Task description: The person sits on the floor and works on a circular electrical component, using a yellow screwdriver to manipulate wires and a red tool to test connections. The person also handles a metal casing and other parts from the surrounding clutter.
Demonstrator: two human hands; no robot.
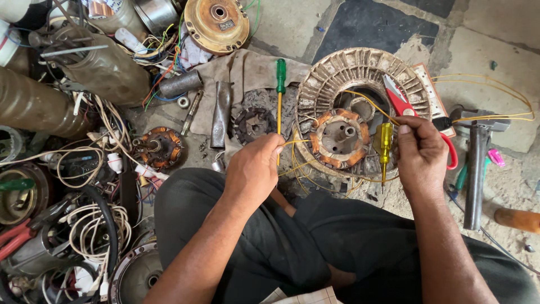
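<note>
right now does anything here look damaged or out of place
The round grey metal motor housing looks worn, its fins rusty and chipped. Loose yellow wires trail from it across the stone floor. The left hand pinches one strand; the right hand holds red-handled scissors.
</note>
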